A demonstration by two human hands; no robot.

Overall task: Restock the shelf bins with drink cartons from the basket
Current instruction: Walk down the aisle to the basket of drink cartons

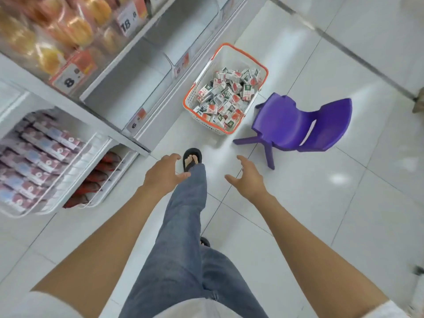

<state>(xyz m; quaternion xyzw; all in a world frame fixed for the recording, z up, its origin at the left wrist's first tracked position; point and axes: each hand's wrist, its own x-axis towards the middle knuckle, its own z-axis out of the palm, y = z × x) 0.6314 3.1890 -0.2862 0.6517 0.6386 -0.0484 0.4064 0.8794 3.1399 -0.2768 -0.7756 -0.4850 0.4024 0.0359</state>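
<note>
A white basket [207,72] with an orange rim stands on the floor ahead, beside the shelf base, filled with several small red, white and green drink cartons [226,95]. My left hand [164,174] and my right hand [249,177] reach forward over the floor, both with relaxed, spread fingers and holding nothing, well short of the basket. At the lower left a white wire shelf bin [75,171] holds rows of pink and blue cartons [34,161]. A lower bin [110,180] holds red cartons.
A small purple plastic chair [296,125] stands just right of the basket. White shelves with price tags run along the left, packaged orange goods [52,35] on top. My leg in jeans and a black sandal [192,157] steps forward on the tiled floor.
</note>
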